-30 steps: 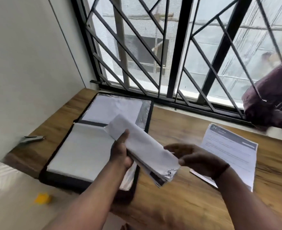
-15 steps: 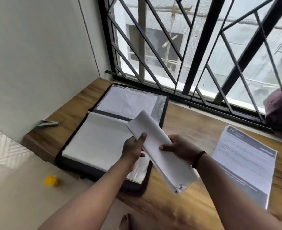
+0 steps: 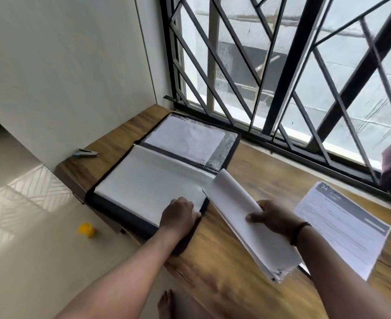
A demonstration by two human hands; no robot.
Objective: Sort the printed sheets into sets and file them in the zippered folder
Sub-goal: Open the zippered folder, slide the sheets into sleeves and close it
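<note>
— Presently, hands?
— Left hand (image 3: 178,212) rests on the open zippered folder (image 3: 153,180), fingers bent; right hand (image 3: 272,217) grips the sheaf of sheets (image 3: 247,222).
— Legible print?
— "34" heads the printed sheet (image 3: 341,226), frame right, on the table (image 3: 224,256).

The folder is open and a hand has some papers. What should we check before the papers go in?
1. Folder lying open and flat on the table: ok.
2. Left hand resting on the near corner of the folder to steady it: ok.
3. Papers gripped in the right hand: ok.
4. Papers squared up: not ok, the near ends look fanned and ragged.
5. An empty sleeve ready in the folder: cannot tell, the pages look white and blurred.
6. Printed sheet lying to the right on the table, apart from the folder's path: ok.
</note>
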